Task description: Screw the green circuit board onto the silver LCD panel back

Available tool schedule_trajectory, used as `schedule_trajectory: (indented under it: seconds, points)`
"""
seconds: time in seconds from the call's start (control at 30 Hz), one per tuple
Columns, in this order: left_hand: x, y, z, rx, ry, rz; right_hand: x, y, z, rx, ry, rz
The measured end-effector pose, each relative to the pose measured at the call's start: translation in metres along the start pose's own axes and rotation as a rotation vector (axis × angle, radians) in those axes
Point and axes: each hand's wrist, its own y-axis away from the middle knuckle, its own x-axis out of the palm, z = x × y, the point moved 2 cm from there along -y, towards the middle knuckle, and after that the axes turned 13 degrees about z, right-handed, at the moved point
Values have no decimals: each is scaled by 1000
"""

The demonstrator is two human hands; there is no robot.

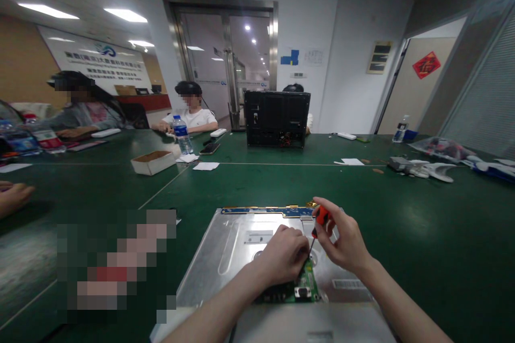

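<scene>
A flat silver metal panel [237, 257], apparently the back of a display, lies on the table in front of me. A blue circuit strip [257, 211] runs along its far edge, and a green circuit board [309, 281] is fixed near its middle. My right hand [346, 236] grips a red and black screwdriver [322, 215], its shaft slanting down to the board's far edge. My left hand [285, 253] is closed beside the screwdriver's tip, over the board. Its fingertips are hidden, as is whatever they may hold.
On the green table [426, 236] stand a small open box [153, 163], a water bottle [182, 135] and a black device housing [277, 118]. A phone [210, 148] lies near the bottle. Metal and plastic parts [420, 168] lie at right. Other people sit opposite; another person's hand [15, 195] shows at left.
</scene>
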Motion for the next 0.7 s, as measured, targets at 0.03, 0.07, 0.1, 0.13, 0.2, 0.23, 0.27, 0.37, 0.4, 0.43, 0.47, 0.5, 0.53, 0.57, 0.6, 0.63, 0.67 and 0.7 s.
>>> schedule_trajectory:
  seconds: [0.03,0.07,0.1,0.13,0.2,0.23,0.27,0.37,0.4,0.43,0.47,0.5,0.53,0.57,0.6,0.63,0.67,0.7]
  points:
    - [0,0,0,0,3,1,0,0,0,-1,11,-9]
    - [0,0,0,1,6,2,0,0,0,-1,26,-19]
    - [0,0,0,1,10,3,1,0,-1,1,40,-30]
    - [1,0,0,2,14,3,1,0,-2,5,55,-40]
    - [1,0,1,1,21,2,3,1,-4,11,74,-55]
    - [1,0,1,1,25,3,3,2,-6,12,79,-59]
    - [2,0,2,0,27,4,4,2,-7,12,81,-58]
    - [2,-1,2,3,34,8,5,3,-9,12,83,-47]
    - [2,-1,2,3,36,9,5,3,-9,14,80,-44]
    - [2,-2,3,2,38,9,4,3,-9,15,76,-41]
    - [2,-2,3,1,38,10,4,3,-8,17,70,-35]
    - [2,-2,3,0,37,10,3,3,-7,17,63,-29]
    - [2,-2,2,0,33,9,3,2,-6,17,53,-17]
    - [2,-2,2,0,28,10,2,2,-4,17,40,-4]
    - [2,-2,2,0,21,10,2,2,-3,17,28,8]
    - [2,-2,2,1,15,11,1,2,-3,17,16,18]
    - [2,-1,2,3,12,13,1,2,-2,18,8,23]
    - [2,-1,2,5,10,14,1,2,-2,19,6,22]
